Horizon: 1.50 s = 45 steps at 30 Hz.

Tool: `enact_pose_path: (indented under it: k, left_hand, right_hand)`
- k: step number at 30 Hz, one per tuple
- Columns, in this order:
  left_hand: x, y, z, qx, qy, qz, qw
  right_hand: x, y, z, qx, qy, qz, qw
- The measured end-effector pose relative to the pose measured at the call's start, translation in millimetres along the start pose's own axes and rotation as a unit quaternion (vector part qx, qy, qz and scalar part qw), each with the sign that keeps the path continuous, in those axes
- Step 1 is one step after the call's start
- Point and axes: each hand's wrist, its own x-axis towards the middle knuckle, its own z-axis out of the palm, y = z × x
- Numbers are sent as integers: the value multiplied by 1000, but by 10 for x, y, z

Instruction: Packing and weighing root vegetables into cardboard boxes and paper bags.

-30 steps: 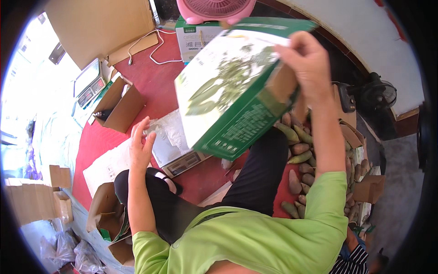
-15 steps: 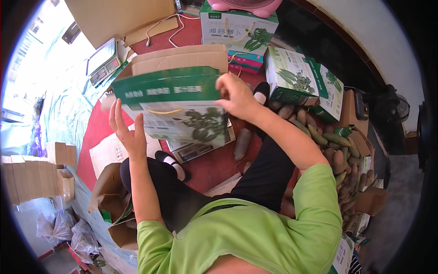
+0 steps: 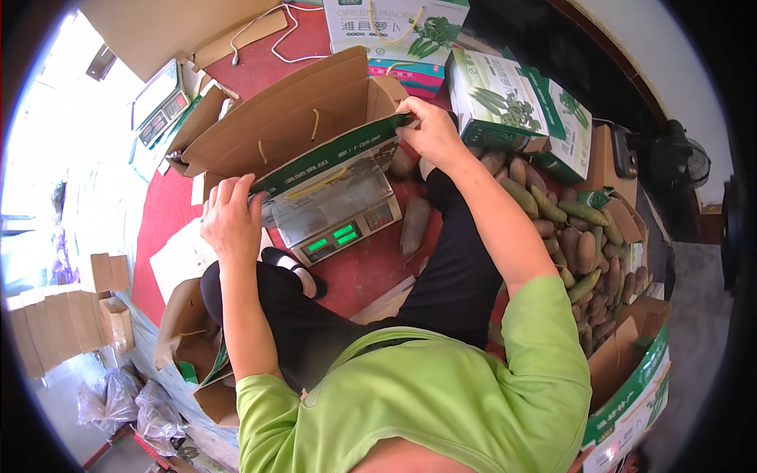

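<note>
Open cardboard box (image 3: 292,126) lying over a scale (image 3: 335,217) on the red floor (image 3: 371,268), heap of long green-brown roots (image 3: 579,252) at right, left hand (image 3: 231,221) grip clamped on the box's near-left edge, right hand (image 3: 430,134) pinching its far-right flap.

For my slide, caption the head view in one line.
Both hands, left and right, hold an open box on a scale.

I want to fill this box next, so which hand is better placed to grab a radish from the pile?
Probably the right hand: it grips the open box at the end nearest the radish pile. The left hand holds the far end, across the scale.
</note>
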Motion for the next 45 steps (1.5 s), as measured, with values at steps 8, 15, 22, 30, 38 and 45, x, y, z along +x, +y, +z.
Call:
enact_pose_path:
  k: [8, 15, 22, 30, 38, 45]
  left_hand:
    - [-124, 144, -78, 41, -33, 52, 997]
    - [-132, 196, -139, 22, -48, 75, 996]
    - [-81, 205, -60, 19, -130, 54, 990]
    - [-163, 160, -36, 83, -149, 33, 985]
    - [-208, 218, -113, 54, -178, -17, 982]
    - [-206, 215, -22, 48, -168, 9, 985]
  right_hand:
    - [-100, -96, -88, -22, 14, -103, 994]
    - [-141, -15, -166, -9, -32, -132, 991]
    - [-104, -23, -358, 35, -93, -3, 995]
    - [-270, 16, -811, 189, 55, 21, 980]
    - [-1053, 1289, -916, 129, 128, 175, 968]
    - [-2806, 2815, -80, -158, 44, 420, 892]
